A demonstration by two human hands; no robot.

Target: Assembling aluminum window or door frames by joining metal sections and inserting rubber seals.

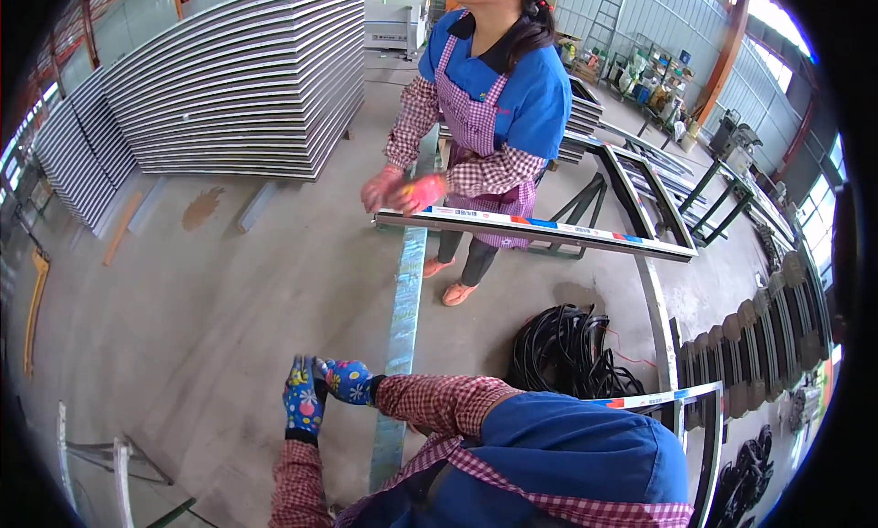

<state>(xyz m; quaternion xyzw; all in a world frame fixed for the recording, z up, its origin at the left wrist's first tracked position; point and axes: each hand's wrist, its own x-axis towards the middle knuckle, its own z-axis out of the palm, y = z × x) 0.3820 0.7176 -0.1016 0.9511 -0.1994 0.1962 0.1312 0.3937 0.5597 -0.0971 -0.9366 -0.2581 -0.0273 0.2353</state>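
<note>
My left hand (304, 402), in a blue flowered glove with dark fingertips, points away from me over the floor, its fingers stretched out. Beside it, my right hand (348, 381) in a matching glove reaches in from the right. Its bent fingers meet the left hand's fingers. Anything small between the two hands is hidden. Just to their right runs a long support beam (402, 299) with a worn blue-green covering; neither hand rests on it. Across from me, a person in a blue shirt and checked apron holds red-gloved hands (402, 193) close together by a dark metal frame (540, 228).
A tall stack of panels (229, 80) stands at the far left. Coiled black strips (567, 350) lie on the floor to the right of the beam. Another frame (713, 418) stands by my right side. Metal stand legs (122, 478) are at the lower left.
</note>
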